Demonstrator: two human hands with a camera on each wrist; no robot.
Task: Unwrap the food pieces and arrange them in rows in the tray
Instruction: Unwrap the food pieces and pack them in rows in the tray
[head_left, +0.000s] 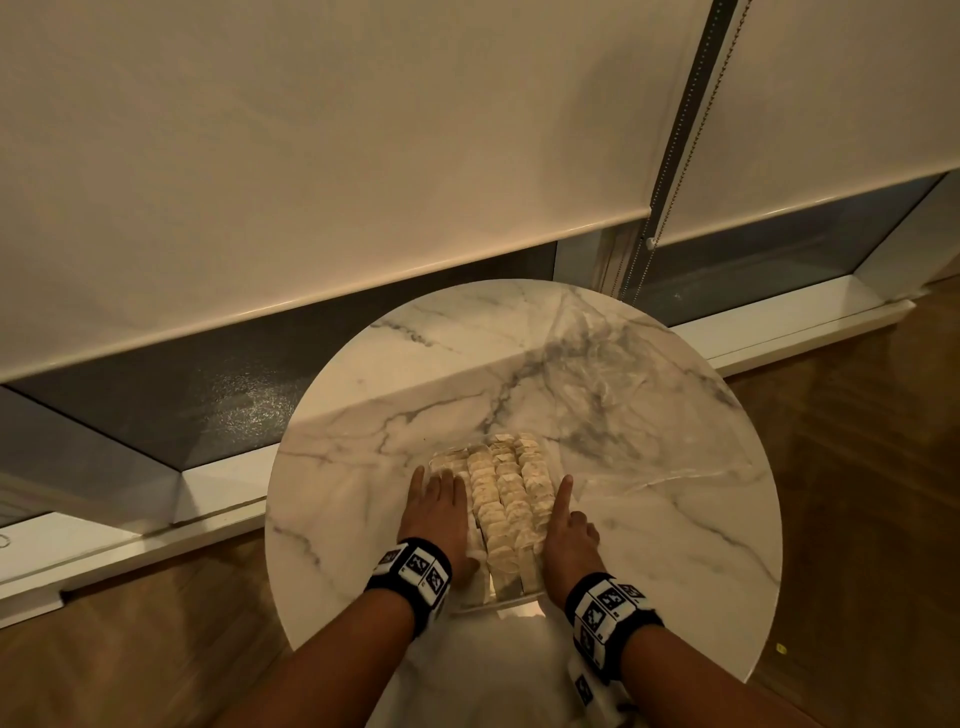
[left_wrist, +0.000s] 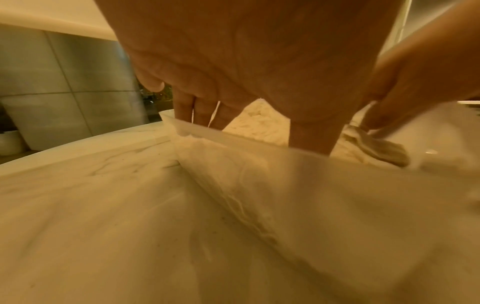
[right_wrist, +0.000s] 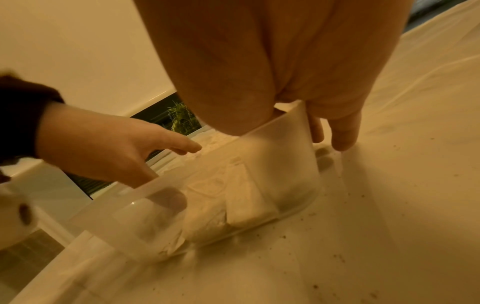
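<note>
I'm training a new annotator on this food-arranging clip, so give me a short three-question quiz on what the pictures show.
1. True or false: the food pieces lie in rows in the tray.
2. Where does the clear plastic wrap lie? A) over the tray; B) on the round marble table, beyond and right of the tray; C) on the floor.
3. Fill in: the left hand reaches into the tray on its ___ side, while the right hand is at the opposite wall.

Key: 1 true; 2 B; 3 left.
</note>
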